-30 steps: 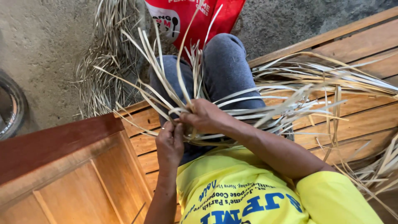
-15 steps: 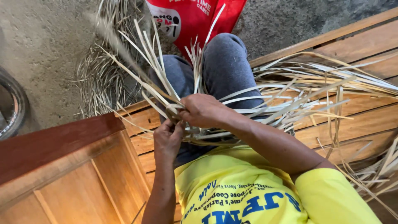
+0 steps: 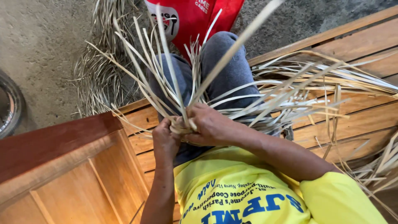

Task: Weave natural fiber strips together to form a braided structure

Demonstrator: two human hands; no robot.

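My left hand [image 3: 165, 140] and my right hand [image 3: 212, 125] meet over my lap, both closed around the gathered base of a bundle of pale dried leaf strips [image 3: 166, 79]. From that grip the strips fan upward over my knees in grey trousers [image 3: 232, 66]. One long strip [image 3: 240, 41] rises toward the upper right, close to the camera. More strips [image 3: 315, 87] spread to the right across the wooden slatted bench [image 3: 365, 120]. I wear a yellow shirt [image 3: 232, 191].
A red plastic bag [image 3: 190, 16] lies on the concrete floor beyond my knees. A heap of dried strips [image 3: 99, 79] sits on the floor at left. A wooden panel [image 3: 62, 166] fills the lower left. A round metal rim [image 3: 10, 105] shows at the left edge.
The bundle has turned more upright and one long strip has swung up toward the camera. Both hands stayed clasped on the base and shifted slightly.
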